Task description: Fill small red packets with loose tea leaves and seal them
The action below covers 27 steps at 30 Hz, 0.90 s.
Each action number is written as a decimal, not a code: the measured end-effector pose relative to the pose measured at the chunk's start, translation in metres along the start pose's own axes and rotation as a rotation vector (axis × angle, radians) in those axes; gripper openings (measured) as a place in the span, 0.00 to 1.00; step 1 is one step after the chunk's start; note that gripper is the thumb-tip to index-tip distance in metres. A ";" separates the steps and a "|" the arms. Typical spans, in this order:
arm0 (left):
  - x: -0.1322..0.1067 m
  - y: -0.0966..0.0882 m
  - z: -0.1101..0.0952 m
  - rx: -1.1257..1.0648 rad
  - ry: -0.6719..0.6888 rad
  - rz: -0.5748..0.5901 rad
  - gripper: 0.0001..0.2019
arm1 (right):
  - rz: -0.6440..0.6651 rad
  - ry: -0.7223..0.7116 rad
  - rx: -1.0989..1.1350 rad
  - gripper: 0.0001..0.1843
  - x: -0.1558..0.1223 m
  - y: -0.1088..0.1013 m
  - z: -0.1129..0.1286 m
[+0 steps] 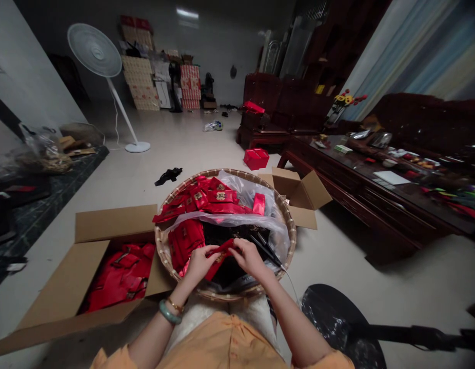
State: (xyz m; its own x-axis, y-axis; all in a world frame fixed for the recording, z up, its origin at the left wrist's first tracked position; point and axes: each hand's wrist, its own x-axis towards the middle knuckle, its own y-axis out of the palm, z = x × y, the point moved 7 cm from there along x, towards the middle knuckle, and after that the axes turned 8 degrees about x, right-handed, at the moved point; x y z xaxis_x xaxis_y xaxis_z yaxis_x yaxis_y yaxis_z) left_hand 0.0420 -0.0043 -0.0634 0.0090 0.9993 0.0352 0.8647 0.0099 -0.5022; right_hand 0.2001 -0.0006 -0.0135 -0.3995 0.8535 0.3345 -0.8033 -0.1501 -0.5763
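On my feed rn: both hands [224,259] are over a round woven bamboo basket [225,172], and the left hand [199,265] and right hand [249,257] are pinching a red packet [219,259] between them, fingers closed on it, mid-basket. Approx progress: lots of red packets [206,199] are heaped at the back of the basket, w/ another bunch [185,243] at the left, and a dark mass [222,236] fills the middle, can't tell what it is. A clear plastic bag [237,189] lies over part of it. The cardboard box [114,223] at left holds plenty more red stuff [120,277]. A black cabled tool [266,250] sits just by the right hand, exact type unclear.
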 end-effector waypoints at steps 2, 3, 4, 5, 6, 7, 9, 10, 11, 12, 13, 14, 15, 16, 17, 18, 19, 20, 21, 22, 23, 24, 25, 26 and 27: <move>0.004 -0.002 0.011 -0.142 -0.084 -0.001 0.12 | -0.072 0.046 0.073 0.07 -0.003 -0.005 -0.009; 0.004 -0.002 0.016 -0.228 -0.138 0.014 0.14 | -0.110 0.079 0.132 0.07 -0.004 -0.007 -0.015; 0.003 0.000 0.021 -0.321 -0.197 0.038 0.16 | -0.140 0.116 0.208 0.07 -0.006 -0.007 -0.021; 0.002 0.003 0.026 -0.414 -0.257 0.066 0.19 | -0.157 0.156 0.300 0.07 -0.007 -0.005 -0.026; 0.000 0.006 0.028 -0.495 -0.308 0.088 0.21 | -0.163 0.193 0.401 0.08 -0.008 -0.003 -0.031; -0.001 0.009 0.029 -0.550 -0.338 0.098 0.23 | -0.151 0.228 0.507 0.09 -0.009 0.000 -0.033; -0.001 0.009 0.027 -0.557 -0.324 0.070 0.23 | -0.058 0.297 0.701 0.13 -0.010 0.009 -0.033; -0.001 0.007 0.024 -0.512 -0.292 0.045 0.22 | 0.021 0.329 0.780 0.16 -0.011 0.014 -0.031; 0.001 0.005 0.020 -0.449 -0.256 0.029 0.21 | 0.111 0.359 0.842 0.18 -0.012 0.020 -0.028; 0.002 0.003 0.017 -0.381 -0.225 0.022 0.20 | 0.191 0.390 0.886 0.20 -0.014 0.024 -0.025; 0.003 0.001 0.013 -0.319 -0.202 0.021 0.19 | 0.242 0.419 0.911 0.21 -0.016 0.027 -0.023; 0.005 0.000 0.010 -0.270 -0.185 0.022 0.18 | 0.256 0.445 0.922 0.22 -0.017 0.028 -0.023; 0.006 -0.002 0.008 -0.236 -0.169 0.022 0.17 | 0.239 0.463 0.922 0.23 -0.017 0.028 -0.024; 0.007 -0.004 0.005 -0.220 -0.152 0.014 0.17 | 0.201 0.473 0.913 0.23 -0.017 0.027 -0.026; 0.008 -0.006 0.003 -0.219 -0.134 0.001 0.18 | 0.155 0.472 0.899 0.24 -0.017 0.027 -0.028; 0.009 -0.009 0.002 -0.226 -0.120 -0.017 0.18 | 0.116 0.462 0.888 0.24 -0.016 0.027 -0.030; 0.010 -0.011 0.001 -0.234 -0.111 -0.036 0.19 | 0.089 0.449 0.886 0.24 -0.016 0.028 -0.031; 0.011 -0.012 0.001 -0.240 -0.107 -0.052 0.19 | 0.073 0.439 0.896 0.24 -0.015 0.030 -0.031; 0.011 -0.013 0.002 -0.241 -0.108 -0.064 0.20 | 0.067 0.435 0.913 0.25 -0.016 0.032 -0.032; 0.011 -0.013 0.003 -0.237 -0.111 -0.072 0.20 | 0.071 0.439 0.932 0.25 -0.016 0.034 -0.033; 0.011 -0.013 0.005 -0.230 -0.114 -0.077 0.20 | 0.081 0.449 0.950 0.25 -0.017 0.036 -0.034; 0.011 -0.012 0.006 -0.227 -0.117 -0.077 0.20 | 0.091 0.465 0.965 0.25 -0.018 0.038 -0.036; 0.011 -0.011 0.008 -0.230 -0.118 -0.071 0.20 | 0.099 0.484 0.976 0.26 -0.020 0.040 -0.038; 0.010 -0.009 0.009 -0.236 -0.118 -0.058 0.20 | 0.106 0.506 0.988 0.26 -0.022 0.041 -0.040; 0.010 -0.007 0.010 -0.239 -0.117 -0.047 0.19 | 0.114 0.534 1.002 0.27 -0.024 0.043 -0.043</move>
State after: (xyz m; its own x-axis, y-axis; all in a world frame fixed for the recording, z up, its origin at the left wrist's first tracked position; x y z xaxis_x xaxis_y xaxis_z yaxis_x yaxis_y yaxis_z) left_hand 0.0311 0.0056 -0.0686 -0.0802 0.9954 -0.0532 0.9570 0.0620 -0.2833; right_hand 0.1943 -0.0057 -0.0781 -0.4467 0.8765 -0.1796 -0.8612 -0.3668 0.3520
